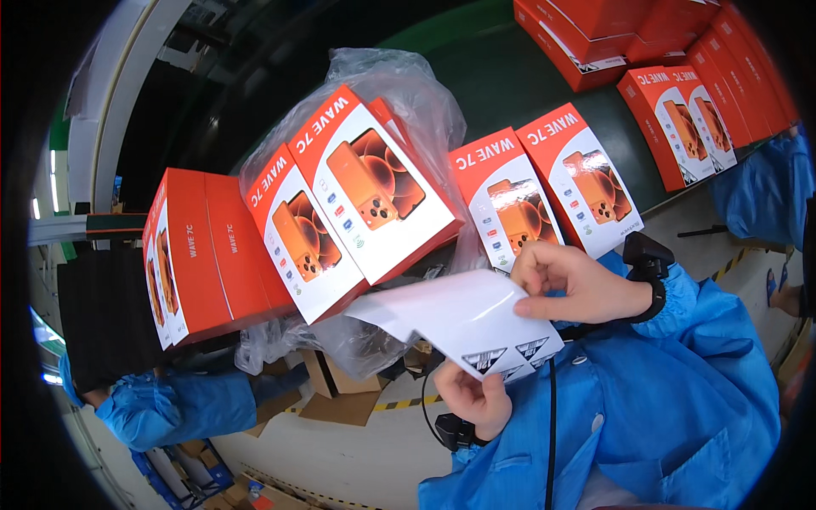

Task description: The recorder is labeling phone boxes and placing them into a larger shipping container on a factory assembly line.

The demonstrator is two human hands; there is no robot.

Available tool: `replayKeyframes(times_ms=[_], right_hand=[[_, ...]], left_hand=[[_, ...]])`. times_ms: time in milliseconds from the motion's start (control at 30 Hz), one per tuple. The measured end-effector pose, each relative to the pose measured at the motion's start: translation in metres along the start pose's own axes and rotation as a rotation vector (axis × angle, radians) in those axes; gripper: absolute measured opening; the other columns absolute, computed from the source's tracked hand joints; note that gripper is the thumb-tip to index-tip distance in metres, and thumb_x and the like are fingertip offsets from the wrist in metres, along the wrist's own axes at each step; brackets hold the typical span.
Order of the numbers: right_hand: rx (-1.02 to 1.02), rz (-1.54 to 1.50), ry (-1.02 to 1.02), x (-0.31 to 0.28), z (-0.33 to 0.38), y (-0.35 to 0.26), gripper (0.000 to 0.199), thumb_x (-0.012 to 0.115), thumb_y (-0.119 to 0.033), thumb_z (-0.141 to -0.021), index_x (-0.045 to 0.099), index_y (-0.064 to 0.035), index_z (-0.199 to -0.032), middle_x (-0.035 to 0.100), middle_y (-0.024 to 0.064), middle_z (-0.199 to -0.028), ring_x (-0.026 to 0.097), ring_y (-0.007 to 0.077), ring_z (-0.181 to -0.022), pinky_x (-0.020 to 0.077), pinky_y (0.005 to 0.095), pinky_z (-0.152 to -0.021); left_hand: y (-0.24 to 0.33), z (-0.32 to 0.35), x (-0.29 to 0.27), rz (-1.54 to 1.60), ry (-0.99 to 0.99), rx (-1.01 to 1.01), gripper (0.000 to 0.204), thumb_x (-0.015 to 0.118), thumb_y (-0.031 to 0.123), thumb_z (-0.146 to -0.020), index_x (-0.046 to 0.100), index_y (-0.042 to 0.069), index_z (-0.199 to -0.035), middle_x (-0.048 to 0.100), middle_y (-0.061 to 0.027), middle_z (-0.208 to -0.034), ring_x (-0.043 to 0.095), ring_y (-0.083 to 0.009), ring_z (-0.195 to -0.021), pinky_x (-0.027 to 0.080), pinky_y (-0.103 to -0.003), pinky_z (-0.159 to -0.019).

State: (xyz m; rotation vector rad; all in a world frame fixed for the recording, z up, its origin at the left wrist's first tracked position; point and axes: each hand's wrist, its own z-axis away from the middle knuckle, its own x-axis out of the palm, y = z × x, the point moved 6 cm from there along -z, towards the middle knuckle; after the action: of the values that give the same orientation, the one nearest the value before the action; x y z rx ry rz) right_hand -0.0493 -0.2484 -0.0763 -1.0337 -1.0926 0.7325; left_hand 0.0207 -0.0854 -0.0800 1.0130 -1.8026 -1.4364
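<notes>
The white label sheet is gripped by both hands, left and right.

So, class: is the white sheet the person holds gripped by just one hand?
No: both hands grip the white label sheet, the right hand at its upper edge and the left hand at its lower edge.

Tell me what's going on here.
A person in blue sleeves holds a white glossy sticker sheet with black triangular labels in both hands: the left hand grips its lower edge, the right hand pinches its upper edge. Orange-and-white phone boxes lie on the dark green table, some over clear plastic wrap.
</notes>
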Motion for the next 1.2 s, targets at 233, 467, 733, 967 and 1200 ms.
replayKeyframes(times_ms=[233,467,733,967,1200], right_hand=[[-0.329,0.619,0.195,0.006,0.024,-0.034,0.017,0.068,-0.011,-0.076,0.058,-0.0045,-0.089,0.054,0.0056,-0.089,0.057,0.0169,-0.072,0.0465,0.0259,-0.064],[-0.506,0.671,0.160,0.008,0.035,-0.029,0.022,0.069,-0.014,-0.076,0.058,-0.0047,-0.093,0.058,0.0076,-0.091,0.058,0.0236,-0.083,0.0476,0.0322,-0.071],[-0.455,0.614,0.130,-0.003,0.036,-0.031,0.019,0.068,-0.013,-0.078,0.058,-0.0041,-0.091,0.059,0.0086,-0.088,0.059,0.0237,-0.082,0.0476,0.0315,-0.071],[-0.386,0.587,0.100,-0.012,0.033,-0.032,0.017,0.068,-0.013,-0.077,0.057,-0.0040,-0.088,0.059,0.0081,-0.085,0.060,0.0223,-0.075,0.0481,0.0294,-0.065],[-0.356,0.601,0.099,-0.025,0.035,-0.041,0.014,0.068,-0.011,-0.077,0.057,-0.0048,-0.085,0.059,0.0066,-0.084,0.060,0.0198,-0.074,0.0478,0.0280,-0.065]], left_hand=[[0.003,-0.003,0.022,0.120,-0.124,0.046,0.019,0.052,0.005,-0.088,0.051,-0.006,-0.102,0.055,-0.0131,-0.102,0.055,-0.0169,-0.089,0.043,-0.028,-0.081],[0.003,-0.004,0.035,0.059,-0.170,0.043,0.012,0.056,0.001,-0.085,0.056,-0.006,-0.094,0.056,-0.0118,-0.092,0.053,-0.0146,-0.078,0.042,-0.022,-0.065],[0.001,-0.007,0.038,-0.104,-0.206,-0.008,0.008,0.061,0.005,-0.083,0.059,-0.004,-0.084,0.058,-0.0087,-0.079,0.049,-0.0102,-0.058,0.035,-0.021,-0.050],[-0.001,-0.012,0.043,-0.170,-0.260,-0.010,0.008,0.064,0.004,-0.080,0.061,-0.001,-0.086,0.058,-0.0082,-0.078,0.049,-0.0103,-0.056,0.036,-0.023,-0.049],[0.011,-0.016,0.066,-0.288,-0.274,0.186,0.020,0.065,0.000,-0.076,0.057,-0.001,-0.094,0.059,-0.0105,-0.080,0.054,-0.0220,-0.060,0.042,-0.030,-0.054]])
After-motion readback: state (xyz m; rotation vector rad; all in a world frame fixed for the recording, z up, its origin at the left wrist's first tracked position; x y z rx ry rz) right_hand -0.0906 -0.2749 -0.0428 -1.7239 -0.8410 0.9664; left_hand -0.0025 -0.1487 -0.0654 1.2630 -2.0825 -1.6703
